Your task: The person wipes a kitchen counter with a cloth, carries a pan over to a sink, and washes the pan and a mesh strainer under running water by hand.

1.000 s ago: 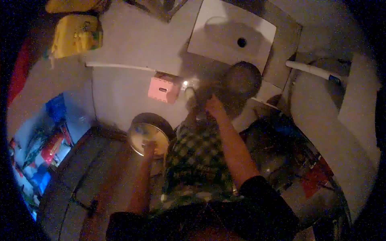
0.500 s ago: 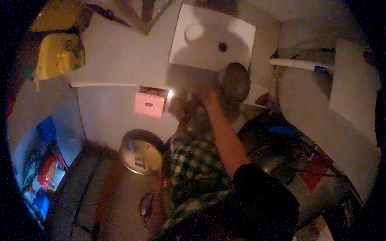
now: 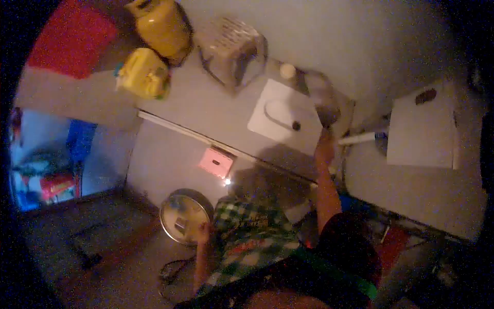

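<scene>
My right hand (image 3: 325, 141) is stretched forward at the right, beside the white board (image 3: 280, 114) with a dark round hole. Its fingers meet the dark end of a blurred pan-like object (image 3: 328, 110); the grip is unclear. My left hand (image 3: 204, 233) is low, at the right edge of a round metal lid (image 3: 172, 226) with a handle in its middle. Blur hides its fingers. A pink box (image 3: 216, 162) stands beyond the lid, with a small bright light (image 3: 227, 182) by its corner. A green and white checked cloth (image 3: 252, 226) covers my front.
A yellow container (image 3: 144, 74), a yellow gas cylinder (image 3: 163, 28), a woven stool (image 3: 229, 46) and a red item (image 3: 74, 38) are at the back. A white pipe (image 3: 360, 138) and a white box (image 3: 422, 131) stand at the right.
The view has swung, showing more of the back. My right hand has moved from the dark round pot to the far right of the board. My left hand is back beside the lid.
</scene>
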The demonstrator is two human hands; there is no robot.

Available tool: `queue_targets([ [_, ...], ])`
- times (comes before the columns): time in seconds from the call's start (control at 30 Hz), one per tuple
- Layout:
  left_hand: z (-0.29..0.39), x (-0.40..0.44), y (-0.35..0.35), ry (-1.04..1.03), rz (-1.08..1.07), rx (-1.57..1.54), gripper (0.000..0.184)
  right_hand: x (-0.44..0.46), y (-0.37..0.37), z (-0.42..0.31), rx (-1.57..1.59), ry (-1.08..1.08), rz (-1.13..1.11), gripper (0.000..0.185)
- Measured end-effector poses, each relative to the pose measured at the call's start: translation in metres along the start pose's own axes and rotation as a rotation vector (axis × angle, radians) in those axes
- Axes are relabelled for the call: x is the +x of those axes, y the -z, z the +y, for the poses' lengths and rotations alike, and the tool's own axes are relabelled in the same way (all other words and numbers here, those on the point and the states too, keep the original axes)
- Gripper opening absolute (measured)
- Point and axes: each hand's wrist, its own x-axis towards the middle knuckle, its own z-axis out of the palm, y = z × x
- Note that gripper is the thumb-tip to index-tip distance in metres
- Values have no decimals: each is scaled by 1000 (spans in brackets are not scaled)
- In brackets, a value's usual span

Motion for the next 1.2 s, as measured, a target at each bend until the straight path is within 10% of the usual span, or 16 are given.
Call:
queue_targets([
  [0.17, -56, -75, 66, 98, 127, -251, 19, -79, 113, -50, 485, -120, 32, 20],
  [0.47, -120, -171, 111, 170, 326, -602, 15, -179, 282, -224, 1815, 271, -1170, 17],
  [0.73, -147, -242, 191, 215, 523, -902, 19, -299, 439, -304, 1684, 367, -901, 22],
  [1.2, -162, -136, 142, 104, 513, -799, 23, -283, 412, -326, 1525, 712, -536, 23],
])
